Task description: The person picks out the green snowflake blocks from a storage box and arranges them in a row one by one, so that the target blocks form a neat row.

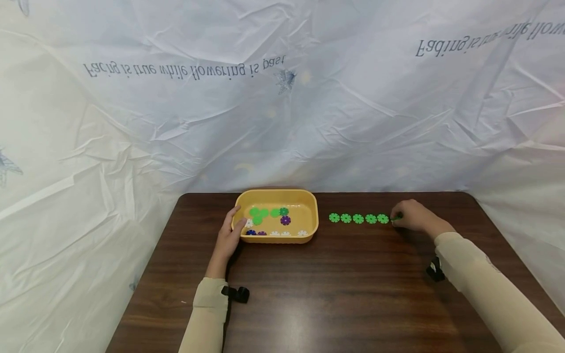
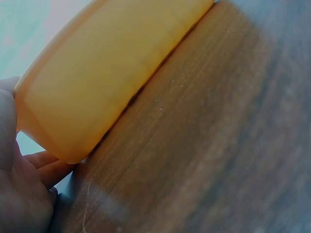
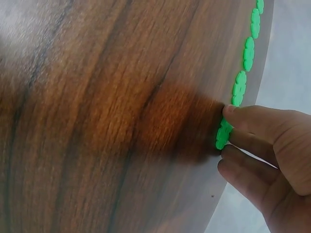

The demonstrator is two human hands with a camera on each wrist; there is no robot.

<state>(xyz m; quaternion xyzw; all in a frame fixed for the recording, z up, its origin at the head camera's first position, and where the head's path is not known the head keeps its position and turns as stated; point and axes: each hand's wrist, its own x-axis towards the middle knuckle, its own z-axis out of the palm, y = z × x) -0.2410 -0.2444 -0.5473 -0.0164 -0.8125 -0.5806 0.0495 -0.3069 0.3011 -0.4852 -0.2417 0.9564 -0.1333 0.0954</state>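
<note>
Two beige fabric sleeves [image 1: 207, 311] are seen; one yellow oblong plastic tray [image 1: 279, 239] is gripped by the left hand [image 1: 227, 237]; beside five lined-up green plastic flower discs [image 1: 358, 214], a sixth disc [image 3: 223, 135] is pinched by the right hand [image 1: 414, 216].

Around the yellow tub [image 1: 275, 240], I see the left hand [image 1: 229, 235] blocking eight o'clock, cloth [image 1: 282, 147] twelve, green discs [image 1: 358, 221] and the right hand [image 1: 413, 216] three; a hand could pass over the table [image 1: 318, 284] at five.

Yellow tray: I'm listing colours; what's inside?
The yellow tray holds green, purple, blue and white flower-shaped discs. Its near wall partly covers the nearest; anything fully behind it is hidden.
</note>
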